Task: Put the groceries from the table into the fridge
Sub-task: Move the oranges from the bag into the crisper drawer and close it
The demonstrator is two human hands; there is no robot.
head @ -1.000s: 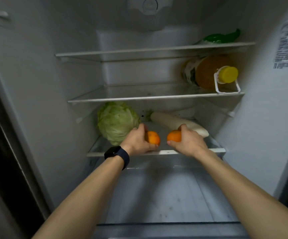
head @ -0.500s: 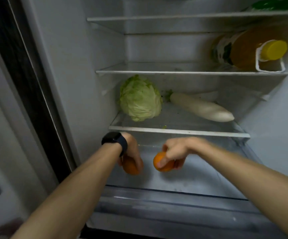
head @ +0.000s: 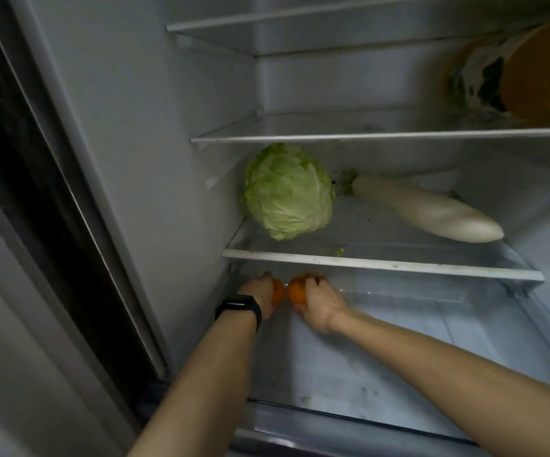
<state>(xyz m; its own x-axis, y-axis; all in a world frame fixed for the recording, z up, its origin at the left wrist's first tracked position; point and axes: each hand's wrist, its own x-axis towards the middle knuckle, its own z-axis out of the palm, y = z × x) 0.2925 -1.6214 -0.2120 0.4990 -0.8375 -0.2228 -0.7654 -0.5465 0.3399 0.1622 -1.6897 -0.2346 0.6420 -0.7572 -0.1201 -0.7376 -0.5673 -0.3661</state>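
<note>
In the fridge's bottom drawer (head: pixel 382 351), the left hand (head: pixel 260 296) curls its fingers round the left orange (head: pixel 278 291) and the right hand (head: pixel 319 308) grips the right orange (head: pixel 296 291). A cabbage (head: pixel 286 192) and white radish (head: pixel 425 209) lie on the shelf (head: pixel 382 262) above.

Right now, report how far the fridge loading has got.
Done: the cabbage and white radish lie on the lower shelf, an oil bottle on the shelf above. In hand: the left hand grips an orange and the right hand a second orange, low in the bottom drawer, under that shelf. Left: releasing both oranges. The table is out of view, so I cannot tell what else remains.
</note>
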